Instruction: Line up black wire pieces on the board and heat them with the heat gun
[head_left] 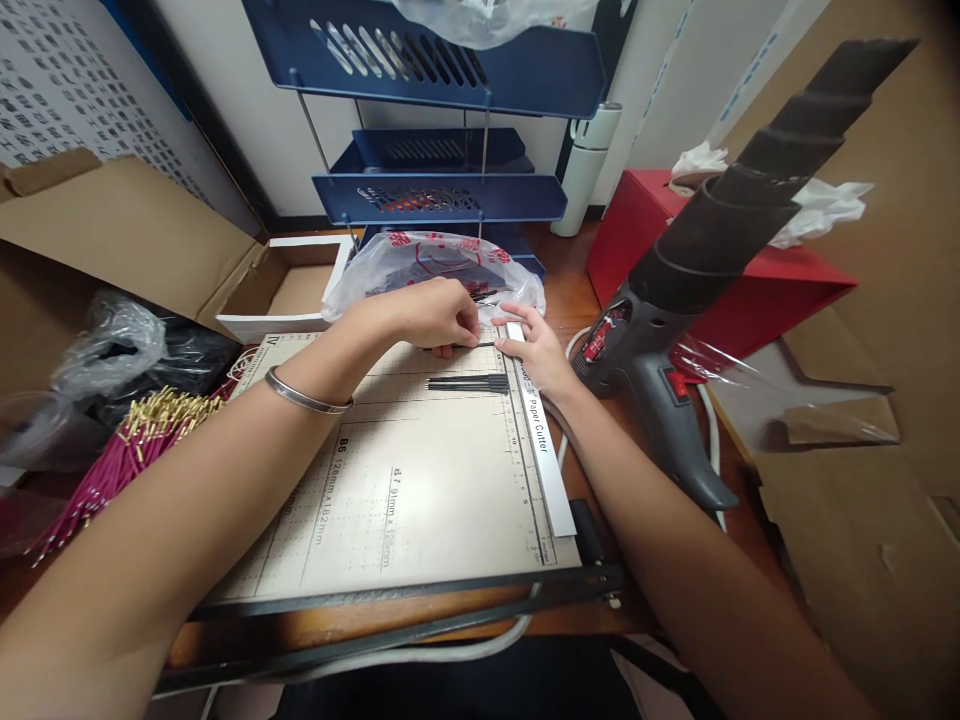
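Over the far end of a paper cutter [442, 480], my left hand [444, 312] has its fingers pinched on a thin black strip [486, 345]. My right hand [536, 350] is at the other end of that strip, beside the cutter's white guide bar [546, 460]. Its thumb and a finger meet the strip's end, while the other fingers are spread. A small row of black strips [469, 384] lies on the board just nearer to me, their ends against the guide bar. Behind my hands sits a clear plastic bag [450, 262] with red print and some dark pieces in it.
A heat gun [675, 330] stands close on the right, before a red tissue box [795, 285]. Left are an open carton [150, 230] and a bundle of magenta wires [112, 470] with gold ends. Blue tray shelves [442, 195] and a pale bottle [586, 170] stand behind.
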